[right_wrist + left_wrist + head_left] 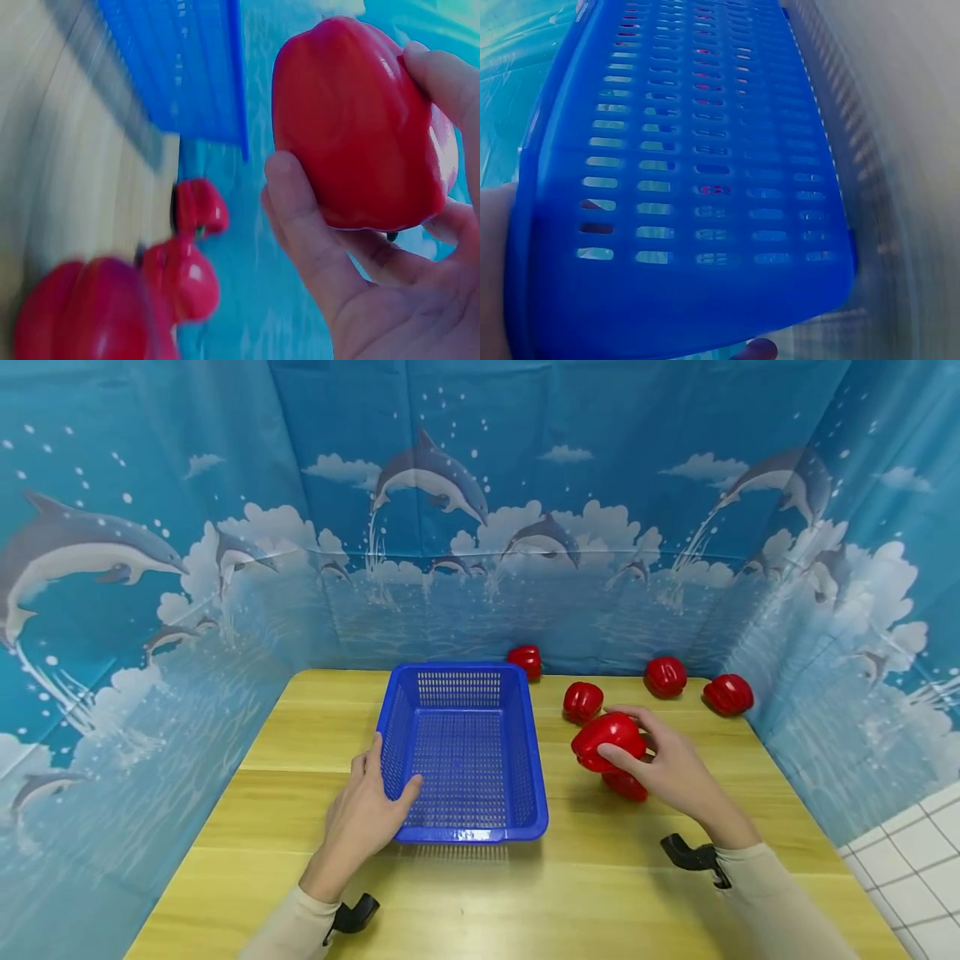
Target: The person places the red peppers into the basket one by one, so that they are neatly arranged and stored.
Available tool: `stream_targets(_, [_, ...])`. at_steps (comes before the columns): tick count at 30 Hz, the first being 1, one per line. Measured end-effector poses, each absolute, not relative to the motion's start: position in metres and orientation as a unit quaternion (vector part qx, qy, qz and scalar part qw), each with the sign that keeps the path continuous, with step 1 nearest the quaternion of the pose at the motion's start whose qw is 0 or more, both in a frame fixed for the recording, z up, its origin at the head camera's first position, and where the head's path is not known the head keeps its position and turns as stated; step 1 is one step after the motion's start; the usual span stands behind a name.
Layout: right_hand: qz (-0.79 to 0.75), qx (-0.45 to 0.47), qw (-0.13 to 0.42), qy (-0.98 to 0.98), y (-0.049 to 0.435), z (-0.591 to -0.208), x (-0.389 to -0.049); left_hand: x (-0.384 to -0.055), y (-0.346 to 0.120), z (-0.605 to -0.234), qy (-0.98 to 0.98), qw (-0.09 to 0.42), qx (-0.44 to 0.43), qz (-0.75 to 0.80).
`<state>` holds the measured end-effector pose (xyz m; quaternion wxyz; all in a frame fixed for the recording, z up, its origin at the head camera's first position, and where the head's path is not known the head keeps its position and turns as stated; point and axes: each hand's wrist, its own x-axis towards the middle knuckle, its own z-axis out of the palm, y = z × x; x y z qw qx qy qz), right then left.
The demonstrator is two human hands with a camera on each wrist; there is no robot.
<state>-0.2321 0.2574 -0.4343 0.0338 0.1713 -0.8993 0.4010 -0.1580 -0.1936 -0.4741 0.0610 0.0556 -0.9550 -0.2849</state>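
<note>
A red bell pepper is held in my right hand, thumb on one side and fingers on the other. It appears large and glossy in the right wrist view, with the fingers around its lower end. Beneath it in the head view lies another red pepper, partly covered. My left hand rests at the near left corner of a blue plastic basket, fingers extended along the outside and thumb reaching over the rim. Slotted basket wall fills much of the left wrist view.
More red peppers lie right of the basket: one by its far right corner, one nearer, and two toward the back right. A dolphin-printed curtain borders the yellow wooden table at the back and sides.
</note>
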Motion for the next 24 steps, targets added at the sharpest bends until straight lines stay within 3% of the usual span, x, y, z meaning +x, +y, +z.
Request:
stream_targets(9, [0.377,0.225,0.018,-0.898,0.19,-0.428,-0.274,-0.159,-0.195,-0.479,-0.958,0.065,0.06,-0.273])
stream_targets(24, [0.361,0.305,-0.008,-0.881,0.113,-0.414,-0.316,-0.161,-0.192,-0.483,-0.96,0.057,0.066,-0.266])
